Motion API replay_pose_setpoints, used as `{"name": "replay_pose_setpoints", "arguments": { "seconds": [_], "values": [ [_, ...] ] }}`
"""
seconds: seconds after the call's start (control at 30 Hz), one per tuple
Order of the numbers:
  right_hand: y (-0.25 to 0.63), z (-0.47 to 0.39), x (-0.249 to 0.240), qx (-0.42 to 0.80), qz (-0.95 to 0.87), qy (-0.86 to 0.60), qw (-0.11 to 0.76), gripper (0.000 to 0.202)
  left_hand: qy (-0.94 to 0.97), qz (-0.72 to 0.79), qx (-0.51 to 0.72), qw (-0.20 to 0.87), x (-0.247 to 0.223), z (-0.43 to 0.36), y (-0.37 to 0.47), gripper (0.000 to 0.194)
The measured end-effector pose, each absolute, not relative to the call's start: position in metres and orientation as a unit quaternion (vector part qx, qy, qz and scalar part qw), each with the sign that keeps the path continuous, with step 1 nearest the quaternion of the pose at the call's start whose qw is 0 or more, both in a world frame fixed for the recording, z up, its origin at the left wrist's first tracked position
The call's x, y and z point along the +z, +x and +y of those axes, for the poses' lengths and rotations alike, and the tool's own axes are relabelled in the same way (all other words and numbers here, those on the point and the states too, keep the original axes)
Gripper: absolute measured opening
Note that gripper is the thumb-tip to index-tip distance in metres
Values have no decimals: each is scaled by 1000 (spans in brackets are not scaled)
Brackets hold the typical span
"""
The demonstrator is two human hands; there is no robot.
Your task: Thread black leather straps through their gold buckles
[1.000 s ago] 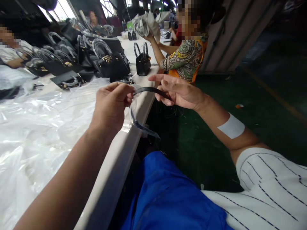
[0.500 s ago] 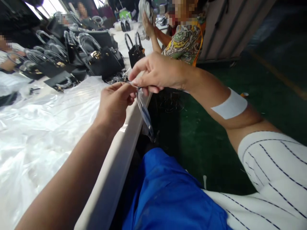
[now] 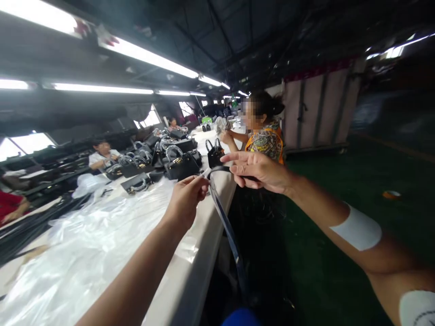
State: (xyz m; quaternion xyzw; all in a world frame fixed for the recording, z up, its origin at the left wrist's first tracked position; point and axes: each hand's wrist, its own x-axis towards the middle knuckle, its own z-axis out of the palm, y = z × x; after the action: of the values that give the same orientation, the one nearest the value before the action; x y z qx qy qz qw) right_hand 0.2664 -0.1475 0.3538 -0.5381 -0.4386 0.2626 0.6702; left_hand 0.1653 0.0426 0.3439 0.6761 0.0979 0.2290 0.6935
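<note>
My left hand [image 3: 185, 199] pinches one end of a clear plastic sleeve [image 3: 220, 208] between thumb and fingertips. Inside the sleeve runs a long dark strap, and it hangs down past the table edge. Above the pinch, a bare black stretch of the strap [image 3: 219, 169] arches across to my right hand [image 3: 258, 171]. There the strap passes between the thumb and the lower fingers, while the index finger points out straight. Where exactly the strap enters the sleeve is too blurred to make out.
Crumpled clear plastic sheets [image 3: 91, 244] cover the near part of the white table [image 3: 190, 290]. Several black handbags [image 3: 181, 167] with wrapped handles stand beyond. A co-worker in a patterned top [image 3: 263, 142] is at the table's right side. A tape roll [image 3: 392, 195] lies on the green floor.
My view has tilted up. My right hand has moved right, away from my left hand, and a black strap stretch now spans the gap. More of the hanging sleeved strap shows.
</note>
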Motion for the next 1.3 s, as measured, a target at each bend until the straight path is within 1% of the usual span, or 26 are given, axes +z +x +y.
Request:
{"name": "replay_pose_setpoints", "arguments": {
  "seconds": [0.1,0.23,0.33,0.4,0.47,0.53,0.6,0.67,0.73,0.8,0.87,0.93,1.03,1.1,1.17,1.23,1.3],
  "values": [
    [270,-151,364,279,-441,-566,639,40,692,86,213,685,341,40,159,13],
    [261,-137,364,272,-445,-643,561,33,732,56,186,653,342,28,152,18],
    [255,-126,360,285,-466,-649,529,36,714,47,209,667,352,28,152,16],
    [255,-130,357,313,-481,-605,552,42,672,58,243,697,364,42,150,13],
    [255,-143,353,321,-478,-560,595,45,631,75,276,721,373,64,145,11],
    [253,-157,353,294,-454,-546,639,44,623,97,296,717,375,82,139,11],
    [247,-163,358,260,-439,-557,655,42,646,105,282,701,368,87,135,11],
    [239,-158,367,240,-451,-585,631,42,677,103,251,684,357,77,136,11],
    [231,-144,376,231,-474,-624,577,44,701,91,224,671,348,59,139,13],
    [229,-127,381,226,-486,-665,521,45,712,73,207,668,345,42,141,15],
    [230,-117,379,229,-489,-685,489,46,714,60,203,667,349,35,139,16],
    [232,-117,372,252,-497,-667,495,48,708,63,218,668,355,40,136,15],
    [230,-132,361,291,-499,-601,552,50,685,84,247,680,361,57,131,15],
    [226,-143,359,282,-481,-577,598,47,675,95,249,687,359,65,130,15],
    [224,-145,361,242,-466,-582,621,45,682,97,233,686,352,63,133,13],
    [225,-138,363,201,-464,-610,610,45,694,87,209,683,346,51,136,13],
    [229,-129,363,194,-472,-638,576,46,703,68,197,680,343,38,138,15]
  ]
}}
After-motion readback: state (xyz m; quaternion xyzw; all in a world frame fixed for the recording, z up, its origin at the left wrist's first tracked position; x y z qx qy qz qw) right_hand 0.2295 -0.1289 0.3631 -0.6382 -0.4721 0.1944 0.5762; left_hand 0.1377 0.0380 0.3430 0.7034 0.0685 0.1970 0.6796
